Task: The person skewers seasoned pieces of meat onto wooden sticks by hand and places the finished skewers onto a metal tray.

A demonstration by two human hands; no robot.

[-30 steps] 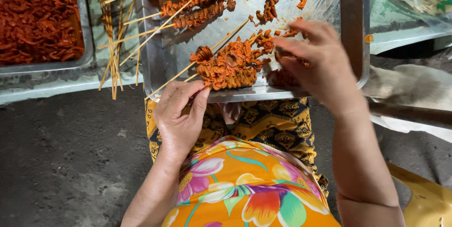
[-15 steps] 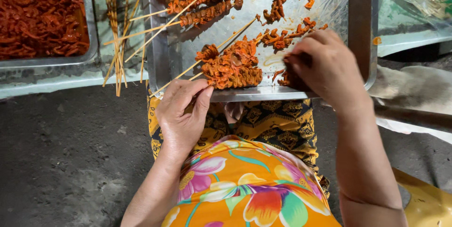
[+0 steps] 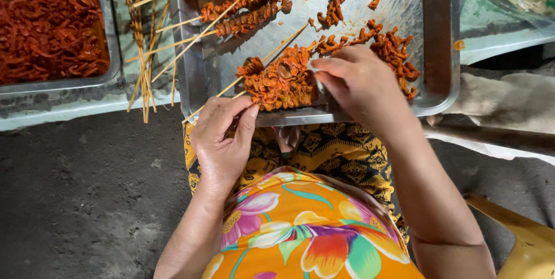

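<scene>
Our left hand [image 3: 222, 134] has its grip pinched together on the near ends of thin bamboo skewers [image 3: 231, 85], whose long axis runs up and away to the right into a cluster of orange marinated meat [image 3: 280, 79]. Our right hand [image 3: 361, 85], the nearer one, presses fingertips closed against that cluster, just over the near rim of the shallow metal tray [image 3: 439, 36]; loose meat strips [image 3: 399, 53] lie beyond.
</scene>
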